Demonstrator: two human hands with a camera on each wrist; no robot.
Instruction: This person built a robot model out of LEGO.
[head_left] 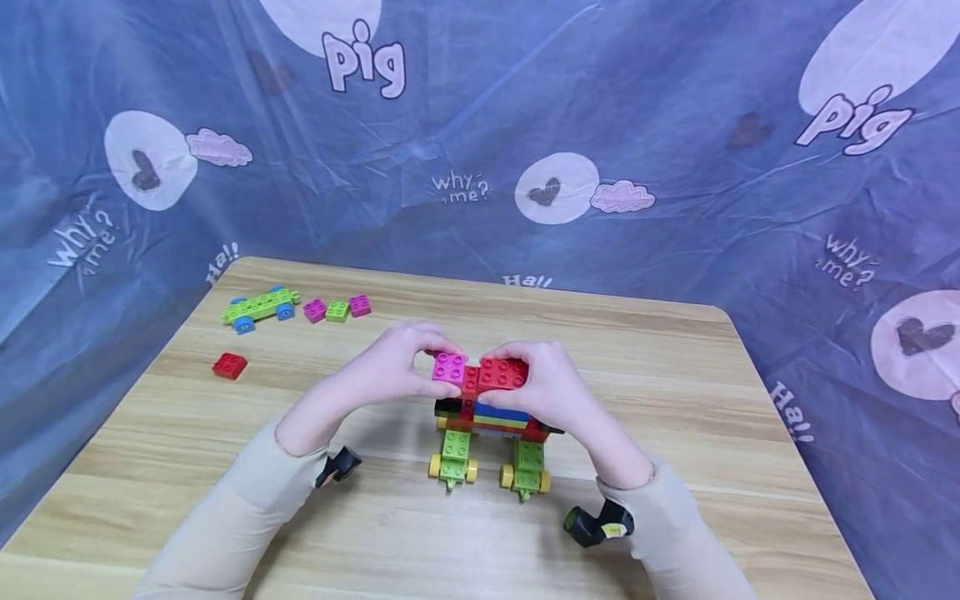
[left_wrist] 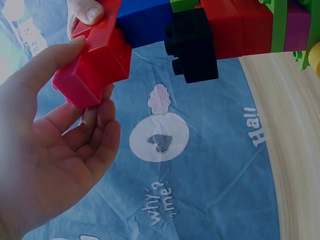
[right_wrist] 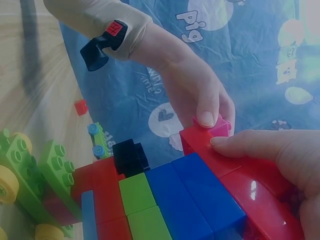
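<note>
A built-up brick model stands at the middle of the table, with blue bricks, lime bricks and a black brick in its body. Below, two lime wheeled bases carry yellow wheels. My left hand pinches a pink brick at the model's top left, thumb on one side and fingers on the other. The pink brick sits against a red brick. On the right of the top, my right hand grips a studded red brick between thumb and fingers.
At the back left are a lime wheeled base with blue wheels, two magenta bricks and a lime brick. Nearer the left edge lies a red brick. Patterned blue cloth hangs behind the table.
</note>
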